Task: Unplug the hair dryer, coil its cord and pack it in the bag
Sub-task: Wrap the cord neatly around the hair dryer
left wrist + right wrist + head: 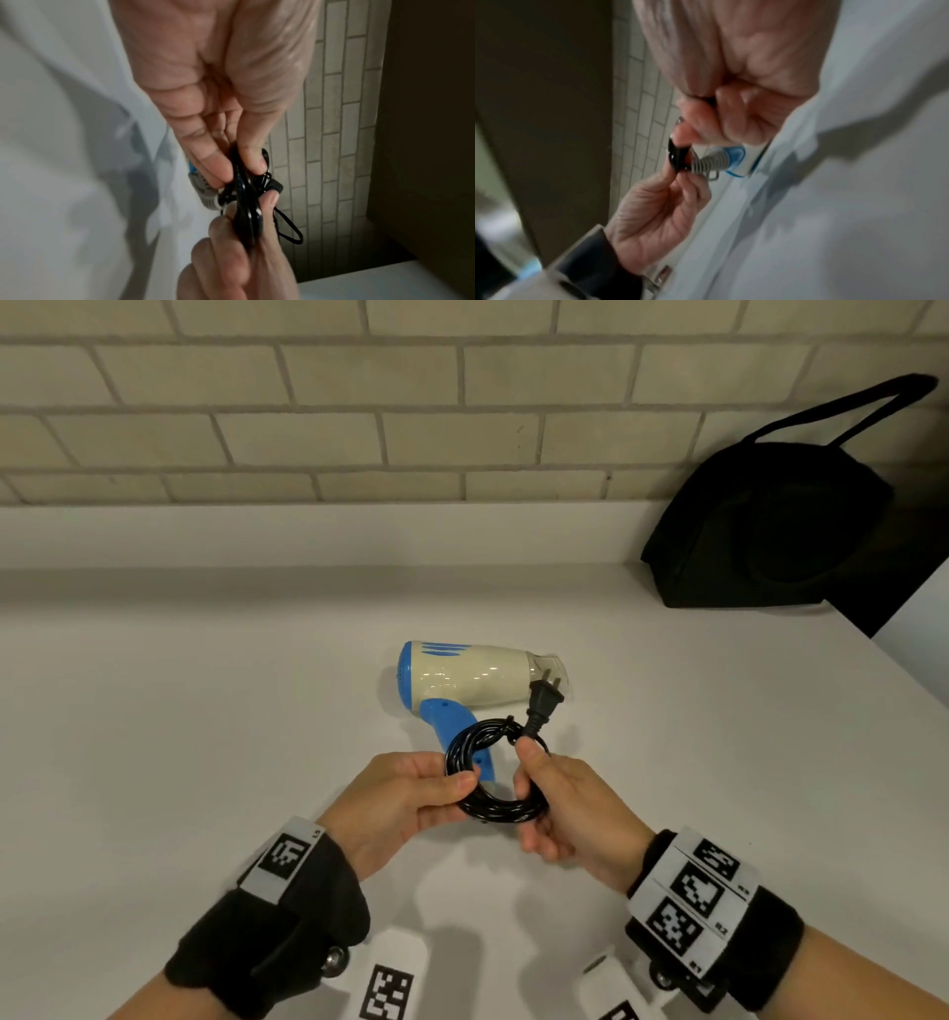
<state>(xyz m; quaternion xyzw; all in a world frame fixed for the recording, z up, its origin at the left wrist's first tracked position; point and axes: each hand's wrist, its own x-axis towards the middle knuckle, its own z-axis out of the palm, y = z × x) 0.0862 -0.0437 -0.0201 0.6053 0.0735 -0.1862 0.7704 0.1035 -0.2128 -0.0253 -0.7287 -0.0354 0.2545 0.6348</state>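
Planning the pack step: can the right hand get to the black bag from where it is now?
Probably not yet. The right hand grips the coiled cord together with the left hand, so it is busy. The path to the black bag, far right against the wall, looks unobstructed across the white counter.

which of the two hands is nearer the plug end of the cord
The right hand: its thumb sits just below the plug, while the left hand pinches the coil's opposite side.

Glossy cream-and-blue plastic dryer [464, 677] lies on a smooth matt white counter [205, 711]. Its cord [490, 801] is shiny black. Behind the dryer, matt black cloth bag [770, 531]; rough pale brick wall [308, 403].
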